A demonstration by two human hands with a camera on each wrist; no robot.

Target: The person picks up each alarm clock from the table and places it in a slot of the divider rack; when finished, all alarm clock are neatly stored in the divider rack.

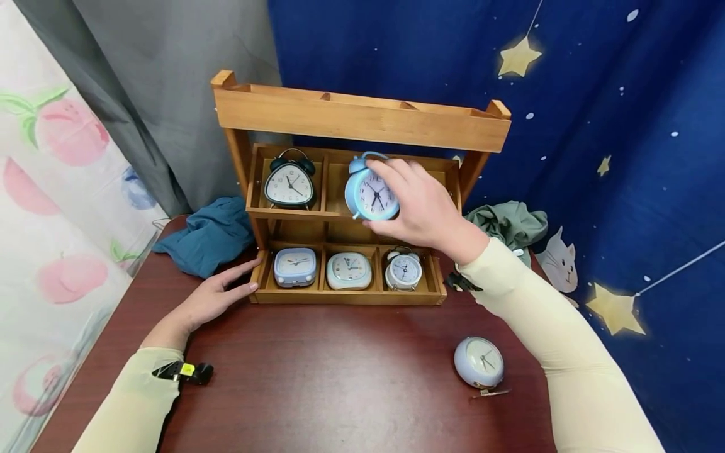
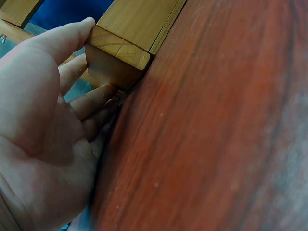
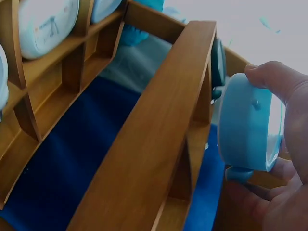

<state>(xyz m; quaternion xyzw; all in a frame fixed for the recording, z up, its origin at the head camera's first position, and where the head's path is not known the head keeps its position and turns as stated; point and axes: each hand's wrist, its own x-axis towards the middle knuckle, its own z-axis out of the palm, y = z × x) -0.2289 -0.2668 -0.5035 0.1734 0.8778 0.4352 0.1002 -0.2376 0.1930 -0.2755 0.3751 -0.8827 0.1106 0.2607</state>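
Note:
My right hand (image 1: 421, 201) grips a light blue twin-bell alarm clock (image 1: 376, 192) by its rim, in front of the middle of the rack's upper tray. In the right wrist view the thumb lies on one side of the clock (image 3: 245, 122) and fingers on the other. My left hand (image 1: 218, 294) rests against the left end of the wooden rack's (image 1: 351, 297) bottom tray, fingers mostly straight. At the tray's corner (image 2: 120, 48), the left wrist view has the thumb tip on the wood. A dark triangular alarm clock (image 1: 290, 184) stands in the upper tray's left compartment.
The bottom tray holds a blue square clock (image 1: 295, 267), a pale rounded clock (image 1: 348, 271) and a white twin-bell clock (image 1: 404, 270). A lavender round clock (image 1: 478, 362) lies on the table at right. Teal cloth (image 1: 209, 236) and green cloth (image 1: 510, 223) flank the rack.

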